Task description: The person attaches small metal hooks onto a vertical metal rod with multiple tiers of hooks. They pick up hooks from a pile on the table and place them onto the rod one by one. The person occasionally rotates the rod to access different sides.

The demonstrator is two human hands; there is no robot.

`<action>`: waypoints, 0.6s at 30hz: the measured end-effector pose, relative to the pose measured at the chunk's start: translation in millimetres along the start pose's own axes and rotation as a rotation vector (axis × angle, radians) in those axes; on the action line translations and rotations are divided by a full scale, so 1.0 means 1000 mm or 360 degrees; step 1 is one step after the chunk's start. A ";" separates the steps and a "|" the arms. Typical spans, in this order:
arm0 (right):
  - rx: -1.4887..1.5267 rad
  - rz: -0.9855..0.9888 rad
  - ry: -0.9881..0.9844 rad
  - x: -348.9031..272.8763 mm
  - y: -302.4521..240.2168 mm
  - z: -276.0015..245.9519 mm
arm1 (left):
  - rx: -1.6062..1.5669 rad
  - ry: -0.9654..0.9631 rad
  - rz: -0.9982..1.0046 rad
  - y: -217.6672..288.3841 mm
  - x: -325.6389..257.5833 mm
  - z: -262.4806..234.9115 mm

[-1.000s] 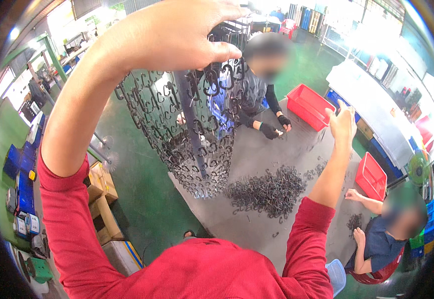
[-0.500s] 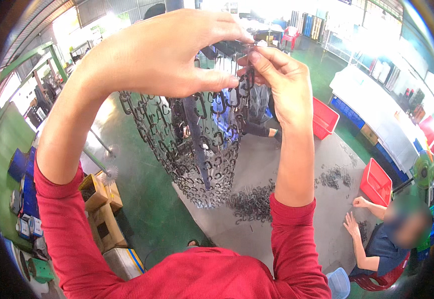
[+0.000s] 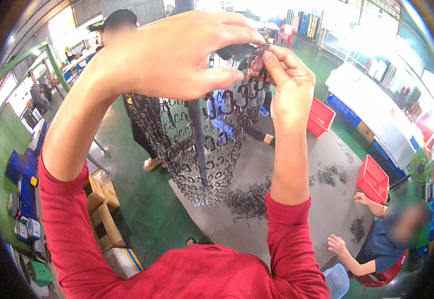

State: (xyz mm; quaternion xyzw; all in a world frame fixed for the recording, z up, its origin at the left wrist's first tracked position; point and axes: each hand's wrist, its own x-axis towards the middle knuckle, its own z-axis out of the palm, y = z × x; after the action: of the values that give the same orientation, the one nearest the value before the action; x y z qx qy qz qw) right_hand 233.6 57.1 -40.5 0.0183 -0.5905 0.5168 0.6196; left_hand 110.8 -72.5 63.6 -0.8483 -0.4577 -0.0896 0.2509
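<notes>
My left hand (image 3: 177,57) is raised over the top of a tall hanging rack (image 3: 195,144) full of black C-shaped hooks (image 3: 227,102). Its fingers and thumb are spread, and the fingertips reach close to my right hand (image 3: 289,74). With thumb and forefinger, my right hand pinches a small dark hook (image 3: 261,59) at the rack's upper right edge. The fingers partly hide that hook. Rows of linked hooks hang in rings around a dark central post (image 3: 197,139) and narrow toward the bottom. My left hand covers part of the top rows.
Below, a grey table (image 3: 257,234) bears loose piles of black hooks (image 3: 249,199). Red bins (image 3: 374,179) stand at its right side, where a seated co-worker (image 3: 376,249) has both hands over the tabletop. Another person in a black cap (image 3: 119,20) stands behind the rack. Cardboard boxes (image 3: 107,224) stand lower left.
Both hands have shifted slightly right along the rack's top, my right hand still pinching. The person in the cap has come into view. The co-worker's nearer hand has moved off a small hook pile.
</notes>
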 end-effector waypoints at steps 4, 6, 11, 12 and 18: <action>-0.0028 0.0064 0.0107 0.000 -0.004 -0.007 | -0.0010 0.0039 0.0022 0.002 0.001 0.001; 0.0158 0.0060 0.0296 0.002 0.001 -0.029 | 0.0020 0.0025 -0.0043 0.006 0.000 -0.001; -0.0669 0.0147 0.0497 0.001 -0.011 -0.084 | 0.0151 0.0107 -0.0132 0.000 -0.003 0.006; -0.0875 0.0218 0.0626 0.001 -0.012 -0.104 | 0.0163 0.0124 -0.0142 -0.002 -0.002 0.007; -0.2790 -0.0188 0.0361 -0.012 0.008 -0.141 | -0.0146 0.0017 -0.0208 0.015 0.004 -0.009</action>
State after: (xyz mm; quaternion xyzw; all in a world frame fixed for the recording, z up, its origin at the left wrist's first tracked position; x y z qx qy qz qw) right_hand 331.5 142.9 -96.8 -0.4838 -0.7072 -0.1557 0.4914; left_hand 126.0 -80.6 67.4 -0.8267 -0.5061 -0.1311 0.2079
